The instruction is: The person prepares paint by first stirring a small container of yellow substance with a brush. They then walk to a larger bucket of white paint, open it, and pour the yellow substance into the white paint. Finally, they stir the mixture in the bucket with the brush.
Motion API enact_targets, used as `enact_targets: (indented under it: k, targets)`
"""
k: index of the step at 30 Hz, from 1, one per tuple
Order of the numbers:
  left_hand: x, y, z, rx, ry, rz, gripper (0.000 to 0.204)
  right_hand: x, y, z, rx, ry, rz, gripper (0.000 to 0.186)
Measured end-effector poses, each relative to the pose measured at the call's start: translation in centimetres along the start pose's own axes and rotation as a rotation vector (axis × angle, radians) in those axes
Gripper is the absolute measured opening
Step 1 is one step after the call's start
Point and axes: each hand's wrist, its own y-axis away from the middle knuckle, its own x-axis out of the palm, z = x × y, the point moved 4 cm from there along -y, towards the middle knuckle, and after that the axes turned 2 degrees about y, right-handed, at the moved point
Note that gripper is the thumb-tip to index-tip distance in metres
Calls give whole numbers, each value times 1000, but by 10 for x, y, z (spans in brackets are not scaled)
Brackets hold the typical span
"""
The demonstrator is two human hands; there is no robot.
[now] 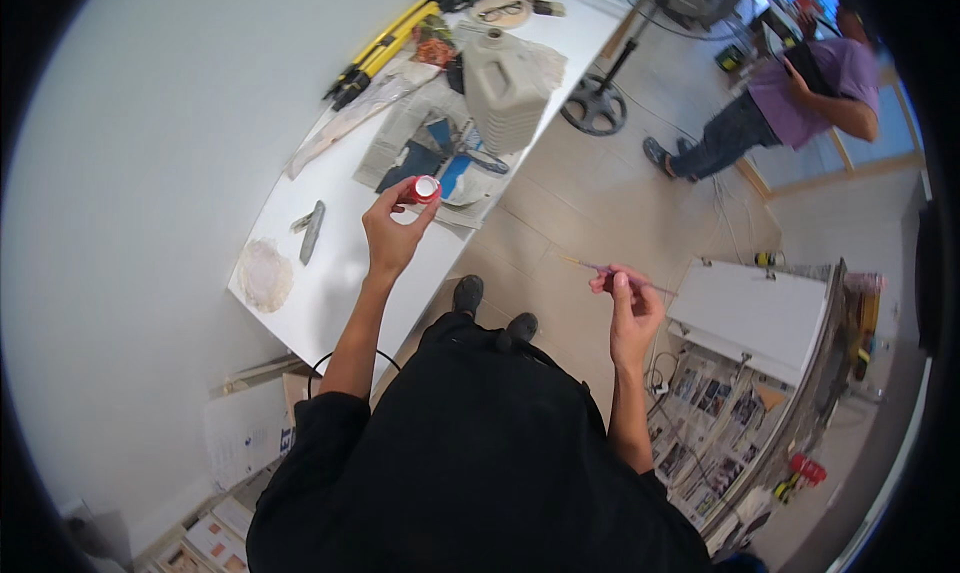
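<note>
Between the thumb and fingers of my left hand [395,235] is a small red pot [426,189], white inside, held up over the edge of the white table [330,308]. My right hand [632,308] pinches a thin paintbrush [597,266] with a pinkish handle, its pale tip pointing left toward the pot. The two hands are well apart, and brush and pot do not touch. Beyond the pot, newspaper [400,133] lies on the table under blue scraps. A grey utility-knife-like tool [313,233] rests left of my left hand.
A pale plastic jerrycan [500,93] stands on the table, with a yellow tripod [390,48] farther back. On the tiled floor are a standing fan's base [594,105] and cables. A person in a purple shirt [815,88] stands far right; a white board [750,313] lies nearer.
</note>
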Motion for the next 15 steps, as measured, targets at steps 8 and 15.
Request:
enact_targets:
  k: [8,15]
  targets:
    - [56,37,-83,29,344,238,47,-19,3,30,-13,-331,-112,22]
    - [83,53,-133,68,457,443,50,-38,19,45,-75,-389,-240,22]
